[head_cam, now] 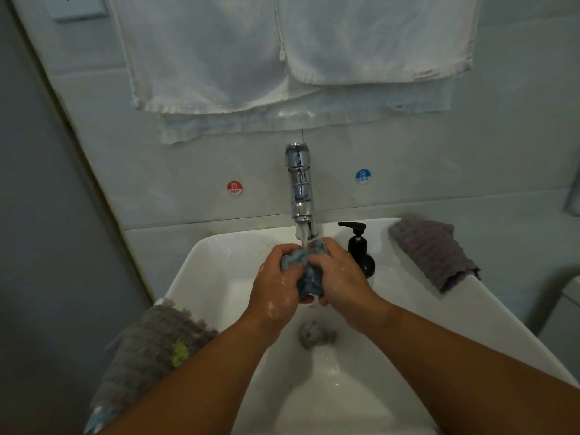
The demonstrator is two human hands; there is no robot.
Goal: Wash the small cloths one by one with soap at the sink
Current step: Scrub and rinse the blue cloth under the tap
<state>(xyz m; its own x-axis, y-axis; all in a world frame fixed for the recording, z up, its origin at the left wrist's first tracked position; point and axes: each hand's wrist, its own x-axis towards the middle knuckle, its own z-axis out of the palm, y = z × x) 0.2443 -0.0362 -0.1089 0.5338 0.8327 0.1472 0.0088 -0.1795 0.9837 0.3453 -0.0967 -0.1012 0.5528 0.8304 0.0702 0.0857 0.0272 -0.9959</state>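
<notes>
fingers (284,251) of left hand (276,287) and right hand (342,277): curled tight on bunched blue cloth (309,277), under running tap (299,189), above drain (315,334). soap bottle (361,252): just right of hands. sink (194,262): purple-grey cloth (433,252) on right rim, brown-grey cloth (150,350) over left edge; open basin nearside.

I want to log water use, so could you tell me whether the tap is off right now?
No, water runs from the tap onto the cloth gripped by the left hand and the right hand.
</notes>
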